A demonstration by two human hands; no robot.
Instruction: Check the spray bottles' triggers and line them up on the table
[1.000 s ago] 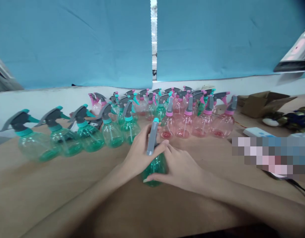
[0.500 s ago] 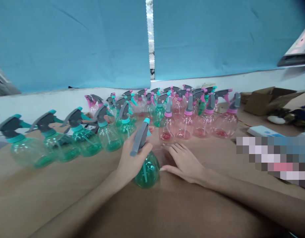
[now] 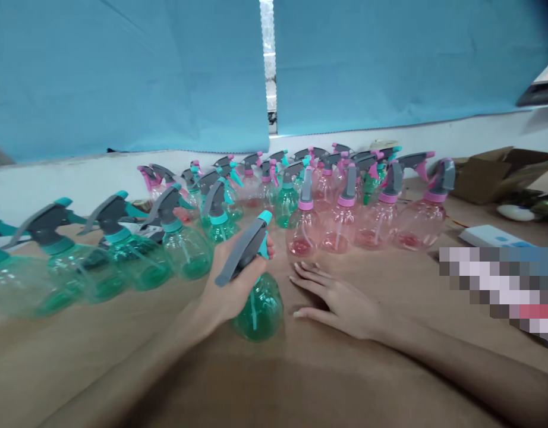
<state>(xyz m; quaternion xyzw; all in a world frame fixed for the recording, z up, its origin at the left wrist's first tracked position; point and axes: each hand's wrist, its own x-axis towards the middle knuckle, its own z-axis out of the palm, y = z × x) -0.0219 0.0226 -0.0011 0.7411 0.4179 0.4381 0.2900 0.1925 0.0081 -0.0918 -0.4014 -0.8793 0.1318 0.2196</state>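
My left hand (image 3: 232, 285) is wrapped round the neck of a green spray bottle (image 3: 260, 315) with a grey and turquoise trigger head. The bottle leans slightly, its nozzle pointing away from me, and my fingers hide its collar. To its right my right hand (image 3: 339, 297) rests palm down on the table, fingers stretched out, holding nothing. Just beyond those fingertips stands a pink spray bottle (image 3: 301, 232), first in a row of similar pink ones. Nearest to my left hand on the left is another green spray bottle (image 3: 187, 255) in a row of green ones.
Several more pink and green spray bottles crowd the back of the wooden table (image 3: 309, 380). An open cardboard box (image 3: 488, 178) sits at the far right, with a white and blue box (image 3: 494, 235) in front. Blue sheeting (image 3: 131, 77) covers the wall behind.
The view has shifted a little, spreading the bottle rows outward. The green bottle in my left hand tilts slightly more. My right hand lies a bit farther from it, fingers still spread.
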